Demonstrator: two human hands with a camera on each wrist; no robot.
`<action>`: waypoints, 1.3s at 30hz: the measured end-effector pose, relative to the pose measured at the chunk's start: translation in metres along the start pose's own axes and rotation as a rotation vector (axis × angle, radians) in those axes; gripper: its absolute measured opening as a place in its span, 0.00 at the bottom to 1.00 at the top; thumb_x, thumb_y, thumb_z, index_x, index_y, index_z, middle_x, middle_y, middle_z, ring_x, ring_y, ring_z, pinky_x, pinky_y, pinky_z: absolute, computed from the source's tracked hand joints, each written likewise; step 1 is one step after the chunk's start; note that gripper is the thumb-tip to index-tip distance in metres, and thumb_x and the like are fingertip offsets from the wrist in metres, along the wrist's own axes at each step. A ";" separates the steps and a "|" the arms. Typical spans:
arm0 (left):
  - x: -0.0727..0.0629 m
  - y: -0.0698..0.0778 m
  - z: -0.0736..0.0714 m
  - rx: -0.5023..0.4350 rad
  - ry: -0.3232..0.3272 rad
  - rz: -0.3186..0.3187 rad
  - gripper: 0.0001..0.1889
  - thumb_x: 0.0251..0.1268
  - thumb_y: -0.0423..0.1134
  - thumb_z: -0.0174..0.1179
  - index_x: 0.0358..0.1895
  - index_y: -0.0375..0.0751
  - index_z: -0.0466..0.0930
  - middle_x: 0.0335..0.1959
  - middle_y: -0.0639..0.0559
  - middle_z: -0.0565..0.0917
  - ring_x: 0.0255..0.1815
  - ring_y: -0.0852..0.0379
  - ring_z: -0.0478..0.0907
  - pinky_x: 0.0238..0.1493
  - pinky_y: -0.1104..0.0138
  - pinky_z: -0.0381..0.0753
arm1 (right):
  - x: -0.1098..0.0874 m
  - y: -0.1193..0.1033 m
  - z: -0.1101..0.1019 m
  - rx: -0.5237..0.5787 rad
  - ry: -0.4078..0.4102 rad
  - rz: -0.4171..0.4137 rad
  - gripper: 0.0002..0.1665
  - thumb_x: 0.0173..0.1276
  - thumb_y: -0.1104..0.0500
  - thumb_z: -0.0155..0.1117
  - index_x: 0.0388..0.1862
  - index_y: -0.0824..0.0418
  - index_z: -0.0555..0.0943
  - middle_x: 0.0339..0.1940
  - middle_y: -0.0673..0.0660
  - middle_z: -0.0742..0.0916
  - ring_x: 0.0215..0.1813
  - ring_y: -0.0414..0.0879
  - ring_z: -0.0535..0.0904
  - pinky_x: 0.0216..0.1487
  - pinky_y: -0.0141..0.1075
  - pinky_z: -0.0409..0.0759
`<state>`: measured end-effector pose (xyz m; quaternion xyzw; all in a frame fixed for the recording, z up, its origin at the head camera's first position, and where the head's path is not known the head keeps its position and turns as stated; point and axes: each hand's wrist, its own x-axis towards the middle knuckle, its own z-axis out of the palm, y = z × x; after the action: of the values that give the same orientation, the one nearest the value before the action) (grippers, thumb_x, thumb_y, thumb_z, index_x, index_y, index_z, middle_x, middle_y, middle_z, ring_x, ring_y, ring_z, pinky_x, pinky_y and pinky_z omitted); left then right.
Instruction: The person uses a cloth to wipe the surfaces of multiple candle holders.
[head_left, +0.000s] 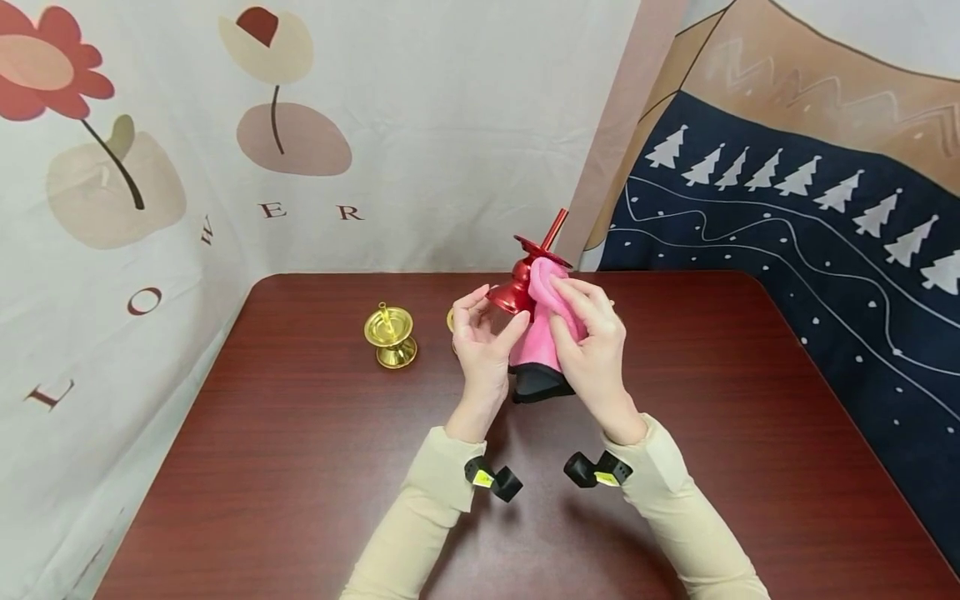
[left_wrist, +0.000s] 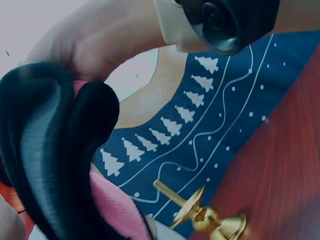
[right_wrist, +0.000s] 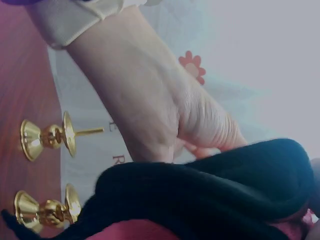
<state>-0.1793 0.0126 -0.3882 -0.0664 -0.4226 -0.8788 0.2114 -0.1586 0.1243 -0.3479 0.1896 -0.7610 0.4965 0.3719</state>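
My left hand (head_left: pixel 483 354) holds a shiny red candlestick (head_left: pixel 517 287) by its flared base, tilted above the table. The candlestick's thin top tube points up and to the right. My right hand (head_left: pixel 596 342) pinches a pink cloth (head_left: pixel 536 342) against the side of the candlestick's stem and dish. The cloth hangs down between both hands, showing a black lower part. Seen from the left wrist, this black part (left_wrist: pixel 45 150) fills the near side and hides the candlestick. From the right wrist, the black part (right_wrist: pixel 200 190) covers the fingers of my left hand (right_wrist: pixel 145 95).
A gold candlestick (head_left: pixel 390 337) stands on the brown table (head_left: pixel 300 467) left of my hands. Another gold candlestick (right_wrist: pixel 42 210) is mostly hidden behind my left hand in the head view. One more gold candlestick (left_wrist: pixel 205 217) stands on the right side. Printed cloths hang behind the table.
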 end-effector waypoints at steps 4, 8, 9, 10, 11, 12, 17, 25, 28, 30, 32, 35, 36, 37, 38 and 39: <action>0.002 0.001 -0.003 -0.016 -0.015 0.081 0.26 0.45 0.21 0.67 0.50 0.40 0.70 0.45 0.50 0.76 0.48 0.55 0.74 0.50 0.61 0.78 | 0.001 0.004 -0.006 0.028 -0.175 -0.023 0.21 0.54 0.74 0.60 0.49 0.66 0.82 0.46 0.63 0.82 0.44 0.50 0.77 0.38 0.25 0.74; 0.004 0.002 -0.005 -0.043 0.011 0.104 0.27 0.44 0.22 0.68 0.50 0.40 0.71 0.44 0.49 0.76 0.46 0.55 0.74 0.45 0.66 0.79 | 0.003 0.002 -0.016 0.067 -0.321 0.016 0.20 0.52 0.79 0.59 0.45 0.69 0.83 0.43 0.64 0.84 0.42 0.48 0.76 0.35 0.25 0.72; 0.004 0.002 -0.005 -0.045 0.016 0.109 0.27 0.44 0.21 0.68 0.49 0.39 0.71 0.44 0.49 0.76 0.47 0.55 0.74 0.45 0.66 0.79 | 0.003 -0.001 -0.018 0.080 -0.327 0.037 0.19 0.52 0.80 0.58 0.44 0.71 0.83 0.42 0.65 0.84 0.42 0.47 0.76 0.35 0.25 0.72; 0.004 0.002 -0.006 -0.038 0.014 0.117 0.27 0.43 0.22 0.68 0.50 0.37 0.71 0.44 0.49 0.76 0.47 0.55 0.74 0.46 0.64 0.79 | 0.003 -0.005 -0.020 0.094 -0.317 0.063 0.19 0.52 0.81 0.58 0.43 0.73 0.82 0.41 0.66 0.84 0.42 0.46 0.77 0.35 0.24 0.72; 0.005 0.003 -0.006 -0.030 0.005 0.126 0.27 0.43 0.21 0.68 0.50 0.35 0.70 0.45 0.49 0.76 0.48 0.54 0.74 0.47 0.63 0.79 | 0.004 -0.009 -0.021 0.109 -0.292 0.091 0.18 0.52 0.81 0.57 0.42 0.75 0.82 0.41 0.68 0.83 0.42 0.44 0.77 0.37 0.24 0.72; 0.005 0.003 -0.006 -0.007 -0.008 0.139 0.27 0.43 0.21 0.68 0.50 0.33 0.69 0.45 0.48 0.75 0.49 0.53 0.74 0.49 0.60 0.78 | 0.004 -0.013 -0.021 0.123 -0.253 0.120 0.17 0.52 0.81 0.57 0.42 0.76 0.81 0.41 0.70 0.83 0.43 0.42 0.76 0.38 0.24 0.72; 0.001 0.004 -0.009 0.216 -0.086 0.220 0.31 0.44 0.22 0.68 0.54 0.27 0.64 0.51 0.46 0.73 0.54 0.51 0.71 0.55 0.57 0.74 | 0.004 -0.016 -0.016 0.153 0.000 0.168 0.17 0.56 0.80 0.56 0.46 0.76 0.80 0.44 0.71 0.82 0.45 0.39 0.76 0.43 0.24 0.75; -0.003 0.000 -0.009 0.482 -0.092 0.450 0.33 0.41 0.27 0.72 0.54 0.30 0.65 0.53 0.40 0.72 0.56 0.46 0.71 0.51 0.55 0.76 | 0.004 -0.004 -0.006 0.035 -0.036 0.017 0.20 0.55 0.76 0.59 0.47 0.67 0.83 0.44 0.64 0.83 0.43 0.50 0.78 0.37 0.23 0.74; -0.002 -0.001 -0.009 0.511 -0.082 0.517 0.34 0.39 0.26 0.73 0.53 0.30 0.67 0.52 0.37 0.72 0.54 0.45 0.73 0.50 0.54 0.77 | 0.005 -0.003 -0.011 -0.006 -0.167 -0.065 0.21 0.53 0.76 0.60 0.46 0.66 0.84 0.43 0.62 0.83 0.42 0.50 0.77 0.35 0.24 0.72; -0.001 -0.001 -0.010 0.523 -0.083 0.545 0.33 0.38 0.26 0.73 0.52 0.29 0.67 0.51 0.36 0.72 0.53 0.46 0.73 0.50 0.55 0.77 | 0.006 -0.004 -0.015 -0.017 -0.259 -0.120 0.21 0.51 0.77 0.61 0.45 0.65 0.84 0.43 0.61 0.82 0.43 0.49 0.76 0.36 0.23 0.73; -0.001 -0.001 -0.011 0.531 -0.095 0.562 0.34 0.37 0.26 0.74 0.52 0.29 0.68 0.51 0.35 0.72 0.54 0.46 0.73 0.51 0.56 0.76 | 0.007 -0.006 -0.020 -0.007 -0.328 -0.158 0.21 0.50 0.78 0.62 0.44 0.65 0.84 0.44 0.61 0.82 0.44 0.49 0.76 0.37 0.24 0.74; -0.001 -0.003 -0.014 0.543 -0.116 0.583 0.33 0.35 0.25 0.74 0.51 0.28 0.68 0.51 0.35 0.72 0.55 0.46 0.73 0.53 0.58 0.75 | 0.008 -0.008 -0.023 0.011 -0.303 -0.138 0.21 0.50 0.79 0.60 0.43 0.66 0.84 0.43 0.60 0.83 0.40 0.47 0.75 0.33 0.24 0.71; -0.001 -0.003 -0.014 0.559 -0.126 0.594 0.33 0.36 0.25 0.74 0.51 0.28 0.68 0.51 0.36 0.72 0.55 0.46 0.72 0.54 0.58 0.75 | 0.008 -0.009 -0.023 0.016 -0.260 -0.111 0.21 0.51 0.79 0.59 0.43 0.66 0.84 0.43 0.60 0.83 0.39 0.47 0.75 0.32 0.24 0.71; 0.000 -0.004 -0.015 0.583 -0.135 0.606 0.33 0.36 0.26 0.74 0.51 0.29 0.67 0.51 0.36 0.72 0.55 0.46 0.72 0.54 0.58 0.75 | 0.008 -0.010 -0.023 0.020 -0.208 -0.078 0.20 0.51 0.79 0.59 0.43 0.67 0.84 0.43 0.61 0.84 0.38 0.47 0.75 0.31 0.23 0.71; 0.000 -0.004 -0.016 0.607 -0.143 0.621 0.33 0.36 0.27 0.74 0.51 0.30 0.67 0.51 0.36 0.72 0.55 0.46 0.71 0.54 0.58 0.75 | 0.008 -0.010 -0.022 0.020 -0.154 -0.045 0.20 0.52 0.78 0.58 0.44 0.67 0.84 0.43 0.61 0.84 0.38 0.47 0.76 0.30 0.23 0.70; 0.000 -0.005 -0.016 0.632 -0.150 0.639 0.33 0.36 0.27 0.74 0.51 0.31 0.67 0.51 0.37 0.72 0.55 0.46 0.71 0.53 0.58 0.75 | 0.008 -0.010 -0.020 0.020 -0.104 -0.011 0.20 0.53 0.78 0.58 0.45 0.67 0.84 0.42 0.62 0.84 0.38 0.47 0.76 0.31 0.22 0.71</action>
<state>-0.1803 0.0028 -0.4020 -0.1892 -0.6427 -0.5900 0.4505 -0.1497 0.1384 -0.3305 0.2233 -0.7732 0.4916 0.3327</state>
